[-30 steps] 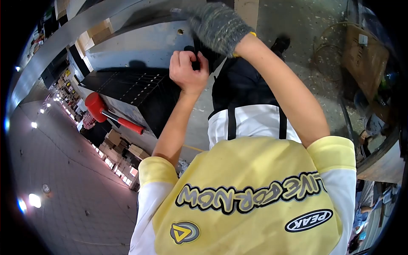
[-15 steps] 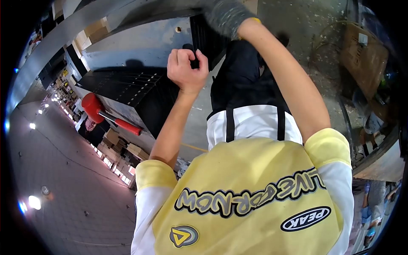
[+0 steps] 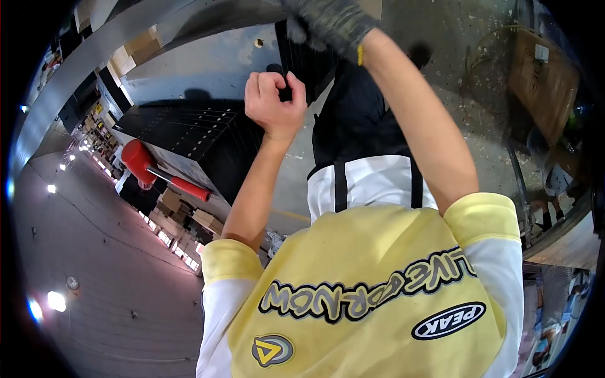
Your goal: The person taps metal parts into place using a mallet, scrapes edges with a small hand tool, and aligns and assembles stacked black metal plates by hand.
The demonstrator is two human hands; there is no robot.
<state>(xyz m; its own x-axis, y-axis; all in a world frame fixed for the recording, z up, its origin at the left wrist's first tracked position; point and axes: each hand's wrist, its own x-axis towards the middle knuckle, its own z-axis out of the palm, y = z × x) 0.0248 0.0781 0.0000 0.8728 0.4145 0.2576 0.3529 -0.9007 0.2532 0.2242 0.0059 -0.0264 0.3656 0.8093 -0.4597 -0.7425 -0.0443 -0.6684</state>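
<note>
My bare left hand (image 3: 275, 104) is curled with its thumb near the fingertips, beside a blue-grey metal surface (image 3: 208, 66). A dark spot shows inside the curl; what it holds is hidden. At the top, my right hand (image 3: 331, 28), in a grey knitted glove with a yellow cuff, has its fingers bent near black stacked parts (image 3: 299, 50). Whatever it grips cannot be made out. A red mallet (image 3: 137, 159) lies left of my left hand, beside a black block with rows of pale holes (image 3: 189, 129).
A long metal beam (image 3: 57, 82) crosses the upper left. On the floor at the right are a brown board (image 3: 543, 82) and a looped cable. Partly visible people (image 3: 548, 321) are at the lower right edge. Cartons (image 3: 170, 200) stand in the background left.
My gloved right hand moved up and right, then slightly back down, with its forearm shifting left. My left hand has shifted slightly left and keeps its curled shape. The mallet lies still.
</note>
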